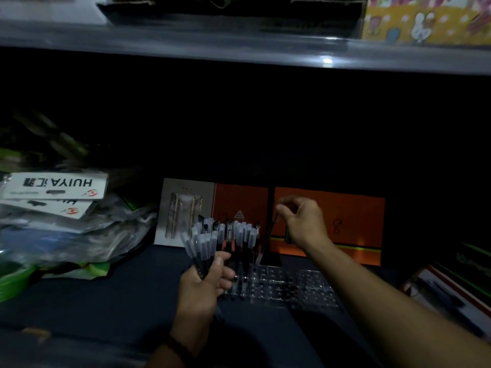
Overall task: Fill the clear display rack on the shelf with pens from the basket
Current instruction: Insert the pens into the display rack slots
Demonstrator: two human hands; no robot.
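The clear display rack [292, 285] lies on the dark shelf, a plate of round holes. Several capped pens [240, 235] stand upright in its left end. My left hand [204, 285] is closed around a fanned bunch of pens [202, 248] with frosted caps, just left of the rack. Higher up, my right hand [303, 221] pinches a single dark pen [269, 233] by its top; the pen hangs tilted with its tip near the rack's back edge. The basket is out of view.
Orange boxes [329, 227] and a grey boxed pen set [183, 211] stand behind the rack. Plastic bags with white HUIYA labels [55, 185] pile up on the left. Boxed goods [449, 293] lie at the right. An upper shelf edge [239, 49] runs overhead.
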